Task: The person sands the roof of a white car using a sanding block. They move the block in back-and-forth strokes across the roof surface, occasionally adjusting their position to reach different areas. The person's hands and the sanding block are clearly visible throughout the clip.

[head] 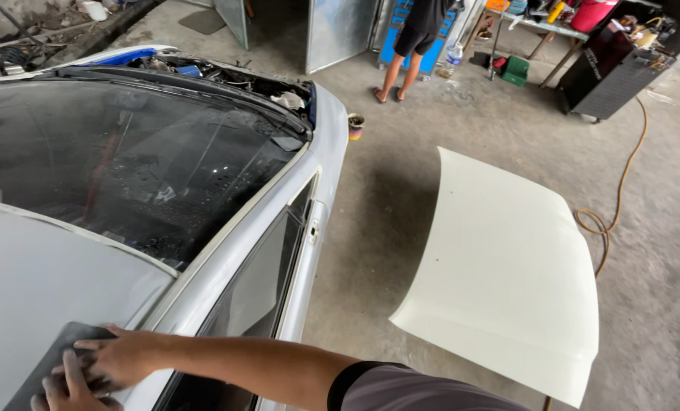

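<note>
Flat dark-grey rectangular sanding pad (50,361) is pressed onto the matte grey car roof (43,274) by both hands, right hand (119,356) over left hand (70,388), fingers spread flat.

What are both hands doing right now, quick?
Right hand: flat and open, pressing the dark sanding pad on the car roof.
Left hand: fingers spread, resting on the same pad.

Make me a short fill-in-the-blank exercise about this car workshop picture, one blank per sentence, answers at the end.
1. Both hands, the right hand over the left hand, press a dark sanding pad on the car's ____.
2. The detached cream hood panel sits to the ____ of the car.
3. An ____ hose runs across the concrete floor.
4. A person stands beyond the car's ____ engine bay.

Answers: roof; right; orange; open
</note>
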